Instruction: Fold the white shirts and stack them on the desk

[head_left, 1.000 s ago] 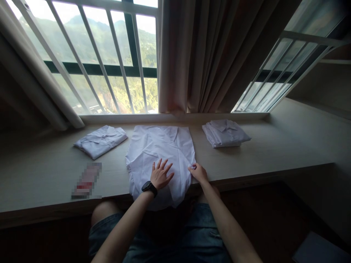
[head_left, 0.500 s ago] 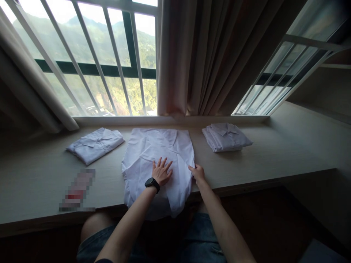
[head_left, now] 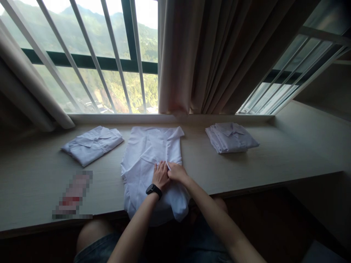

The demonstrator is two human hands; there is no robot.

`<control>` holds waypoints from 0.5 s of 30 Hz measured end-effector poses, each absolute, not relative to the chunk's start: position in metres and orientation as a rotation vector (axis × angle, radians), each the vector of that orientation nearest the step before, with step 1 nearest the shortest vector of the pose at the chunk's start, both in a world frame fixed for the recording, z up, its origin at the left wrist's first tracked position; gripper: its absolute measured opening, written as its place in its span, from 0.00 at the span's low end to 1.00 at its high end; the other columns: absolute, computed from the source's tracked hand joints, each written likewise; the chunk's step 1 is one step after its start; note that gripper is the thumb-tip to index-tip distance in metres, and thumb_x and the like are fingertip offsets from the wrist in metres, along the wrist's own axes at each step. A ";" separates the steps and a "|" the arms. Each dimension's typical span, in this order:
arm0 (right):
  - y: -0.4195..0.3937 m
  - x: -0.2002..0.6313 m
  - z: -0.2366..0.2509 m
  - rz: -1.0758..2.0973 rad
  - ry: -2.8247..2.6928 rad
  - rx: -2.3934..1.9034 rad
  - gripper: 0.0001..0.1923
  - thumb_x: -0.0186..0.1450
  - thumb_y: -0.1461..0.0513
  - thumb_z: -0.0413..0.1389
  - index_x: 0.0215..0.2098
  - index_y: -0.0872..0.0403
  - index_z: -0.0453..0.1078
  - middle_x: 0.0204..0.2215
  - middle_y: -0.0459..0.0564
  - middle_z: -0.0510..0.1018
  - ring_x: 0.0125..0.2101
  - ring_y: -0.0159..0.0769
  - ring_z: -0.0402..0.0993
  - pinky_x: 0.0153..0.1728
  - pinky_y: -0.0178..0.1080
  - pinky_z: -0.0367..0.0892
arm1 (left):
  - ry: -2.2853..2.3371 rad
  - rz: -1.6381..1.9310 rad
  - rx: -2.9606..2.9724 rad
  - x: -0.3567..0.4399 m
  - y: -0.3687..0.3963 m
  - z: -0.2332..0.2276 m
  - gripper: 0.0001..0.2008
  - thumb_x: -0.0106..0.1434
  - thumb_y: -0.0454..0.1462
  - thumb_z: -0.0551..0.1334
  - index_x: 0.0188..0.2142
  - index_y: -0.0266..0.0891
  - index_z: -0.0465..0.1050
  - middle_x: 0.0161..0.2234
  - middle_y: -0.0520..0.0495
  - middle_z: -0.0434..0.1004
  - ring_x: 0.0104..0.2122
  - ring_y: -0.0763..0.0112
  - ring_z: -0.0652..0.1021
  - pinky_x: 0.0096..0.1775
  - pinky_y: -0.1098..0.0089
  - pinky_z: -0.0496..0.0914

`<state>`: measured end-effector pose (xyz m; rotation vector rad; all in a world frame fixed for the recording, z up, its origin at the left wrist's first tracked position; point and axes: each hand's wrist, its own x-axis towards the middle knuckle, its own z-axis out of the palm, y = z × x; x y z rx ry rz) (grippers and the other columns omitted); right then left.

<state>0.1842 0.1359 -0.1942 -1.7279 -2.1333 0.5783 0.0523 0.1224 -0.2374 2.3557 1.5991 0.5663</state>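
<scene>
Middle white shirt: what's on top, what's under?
On top: left hand, and right hand holding its folded-over edge. Under: pale ledge, visible around it; anything directly beneath the shirt is covered.

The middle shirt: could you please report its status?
Left hand flat on shirt. Right hand gripping its edge. Shirt overhangs table. Folded shirts apart, either side.

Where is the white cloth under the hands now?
In the head view, the white cloth lies slightly left of centre on the counter, between the folded shirt and the shirt stack.
</scene>
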 end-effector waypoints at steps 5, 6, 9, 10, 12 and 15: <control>0.156 0.211 -0.203 1.072 -1.578 -1.558 0.18 0.59 0.56 0.62 0.47 0.54 0.78 0.29 0.46 0.79 0.24 0.30 0.72 0.30 0.32 0.68 | 1.610 0.704 2.353 0.050 0.117 -0.233 0.37 0.62 0.35 0.56 0.71 0.42 0.50 0.63 0.39 0.67 0.65 0.52 0.63 0.66 0.47 0.47; 0.164 0.217 -0.205 1.156 -1.418 -1.531 0.18 0.57 0.57 0.63 0.45 0.54 0.78 0.27 0.45 0.79 0.21 0.28 0.70 0.26 0.31 0.67 | 1.591 0.691 2.367 0.050 0.116 -0.231 0.37 0.63 0.35 0.56 0.70 0.46 0.52 0.62 0.41 0.68 0.64 0.53 0.63 0.66 0.46 0.48; 0.200 0.231 -0.206 1.183 -1.132 -1.534 0.19 0.57 0.61 0.62 0.47 0.55 0.75 0.28 0.45 0.78 0.20 0.28 0.70 0.20 0.29 0.64 | 1.555 0.645 2.375 0.049 0.116 -0.226 0.32 0.63 0.34 0.56 0.66 0.48 0.61 0.58 0.43 0.71 0.64 0.53 0.63 0.66 0.45 0.48; 0.217 0.234 -0.205 1.162 -1.072 -1.541 0.19 0.58 0.62 0.60 0.48 0.55 0.73 0.28 0.45 0.77 0.21 0.28 0.71 0.20 0.29 0.65 | 1.544 0.643 2.369 0.049 0.116 -0.226 0.30 0.63 0.34 0.57 0.65 0.47 0.63 0.57 0.43 0.72 0.64 0.53 0.63 0.66 0.44 0.47; 0.256 0.238 -0.204 1.142 -0.942 -1.531 0.22 0.59 0.64 0.57 0.52 0.55 0.68 0.27 0.44 0.76 0.23 0.29 0.73 0.22 0.30 0.68 | 1.518 0.663 2.352 0.048 0.117 -0.225 0.27 0.63 0.33 0.56 0.62 0.45 0.67 0.56 0.43 0.74 0.64 0.53 0.63 0.66 0.44 0.46; 0.316 0.241 -0.202 1.122 -0.825 -1.485 0.24 0.58 0.67 0.54 0.54 0.56 0.64 0.23 0.40 0.73 0.22 0.29 0.73 0.24 0.31 0.71 | 1.490 0.726 2.313 0.046 0.119 -0.223 0.21 0.67 0.34 0.54 0.58 0.42 0.70 0.55 0.43 0.75 0.64 0.55 0.64 0.67 0.45 0.48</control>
